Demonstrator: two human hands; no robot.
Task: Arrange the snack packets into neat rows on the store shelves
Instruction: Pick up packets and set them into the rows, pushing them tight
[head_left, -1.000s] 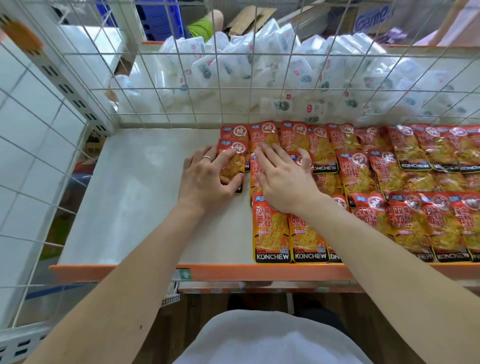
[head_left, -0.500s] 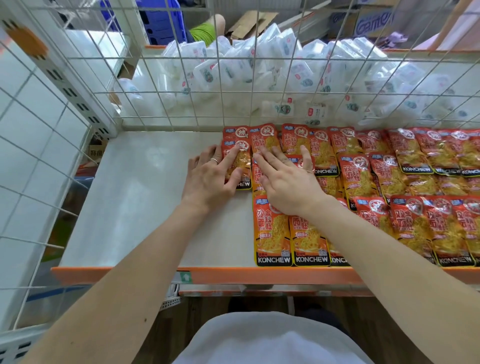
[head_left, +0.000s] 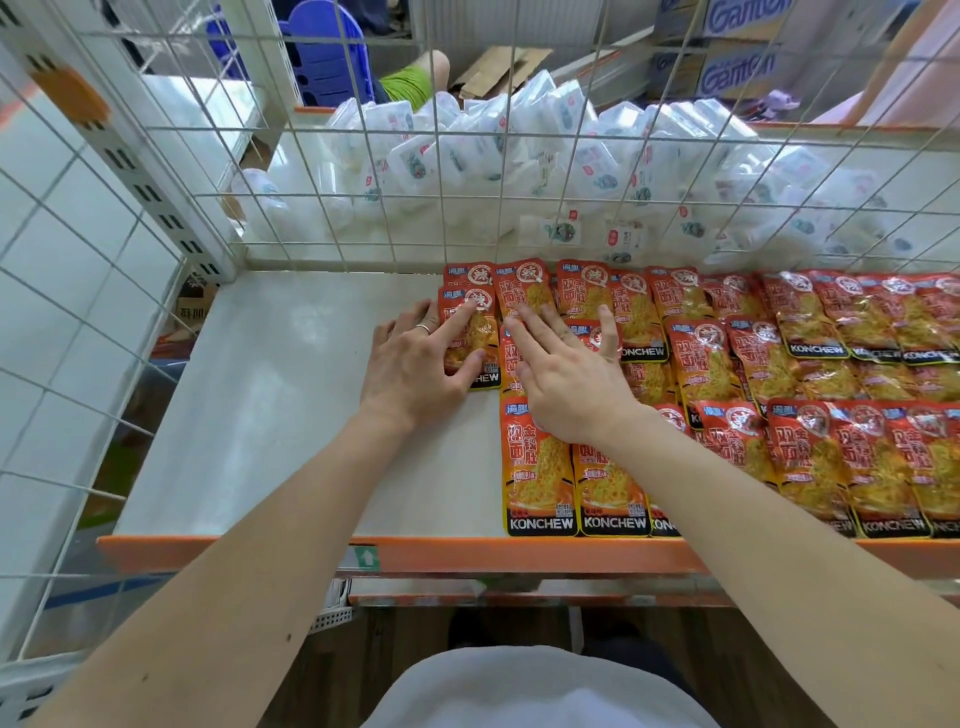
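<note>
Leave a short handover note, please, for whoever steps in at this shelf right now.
Left hand: open, fingers flat on the leftmost back packet, which overlaps another behind it.
Right hand: open, pressing flat on the packets just beside it.
Things: red packets lie in overlapping rows on the shelf, from mid-shelf rightward; the front row reaches the orange edge.
Done: most rows look laid.
Left: probably squaring the left ends of the back and middle rows.
</note>
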